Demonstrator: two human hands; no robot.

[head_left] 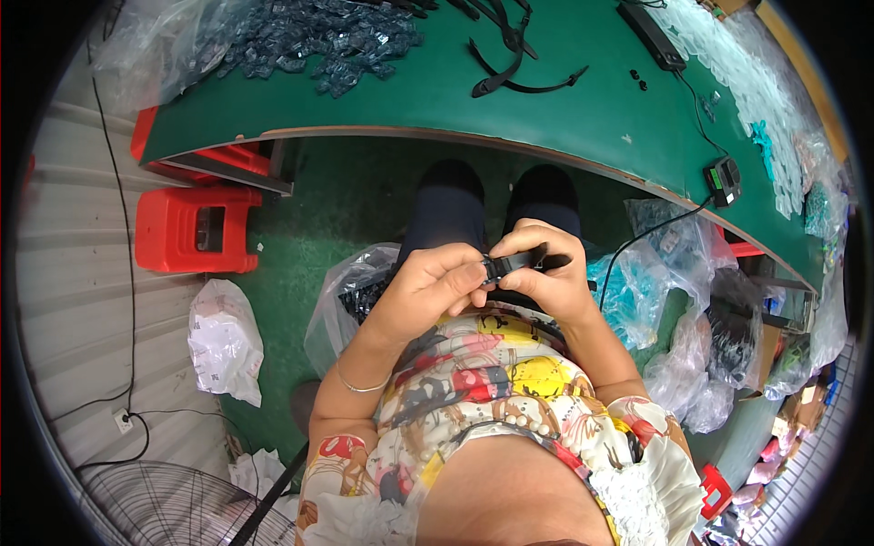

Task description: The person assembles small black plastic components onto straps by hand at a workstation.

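My left hand (435,284) and my right hand (544,271) meet over my lap, below the table edge. Together they grip a black strap with a small plastic buckle (512,264). The left fingers pinch the buckle end. The right fingers wrap the strap, whose tip pokes out to the right. More black straps (510,56) lie on the green table (437,100) ahead. A heap of dark plastic buckles (319,41) sits at the table's far left.
A clear bag of black parts (350,300) rests by my left knee. Red plastic stools (196,227) stand to the left, with a white bag (223,341) on the floor. Several clear bags of parts (692,355) crowd the right. A fan grille (155,505) sits at lower left.
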